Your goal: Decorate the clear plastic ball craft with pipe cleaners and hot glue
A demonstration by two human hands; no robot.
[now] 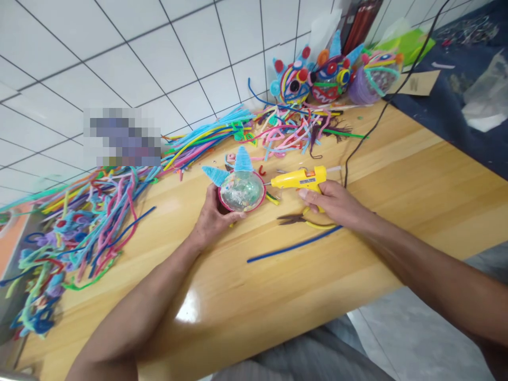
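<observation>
My left hand (214,218) is closed round the near left side of a clear plastic ball (243,191) with a dark pink rim. Two light blue pipe-cleaner horns (243,160) stick up from its top. In my right hand (327,201) is a yellow hot glue gun (298,179), a glue stick poking out of its back. The gun's nozzle is at the right edge of the ball's rim; whether it touches I cannot tell. Just below the gun lie scissors (294,218) with yellow handles. A dark blue pipe cleaner (291,245) rests on the table nearer to me.
Loose pipe cleaners (115,211) heap along the wall and left side, with cut pieces (291,132) further right. Several decorated balls (296,84) stand at the back right. A black cord (367,135) crosses the wooden table (428,196). A plastic bag (486,98) lies beyond its right edge.
</observation>
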